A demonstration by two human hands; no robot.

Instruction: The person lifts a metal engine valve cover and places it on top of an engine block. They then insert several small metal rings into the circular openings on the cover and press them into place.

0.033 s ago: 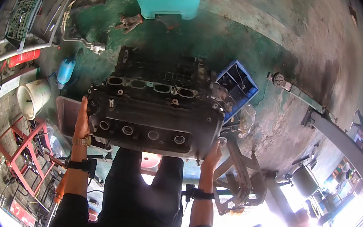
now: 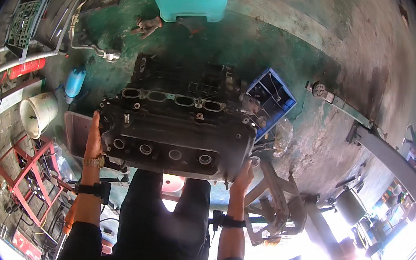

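Note:
A dark engine cylinder head (image 2: 172, 164) with a black cover spans the space in front of me. Its near side has a row of round openings; several oval ports line the far side. My left hand (image 2: 94, 137) lies along its left end, the fingers pointing away from me and partly curled out of sight beneath. At the opposite end, my right hand (image 2: 244, 175) grips the lower right corner, thumb up. Beyond it sits a dark engine block (image 2: 173, 76), partly covered. Whether the head rests on something is hidden.
A blue crate (image 2: 286, 108) of parts stands at the right, near a grey metal stand (image 2: 281, 206). Farther off are a turquoise stool (image 2: 187, 0) and a glove (image 2: 148, 26). A white bucket (image 2: 33, 114), blue bottle (image 2: 74, 84) and red frame (image 2: 26, 175) stand left.

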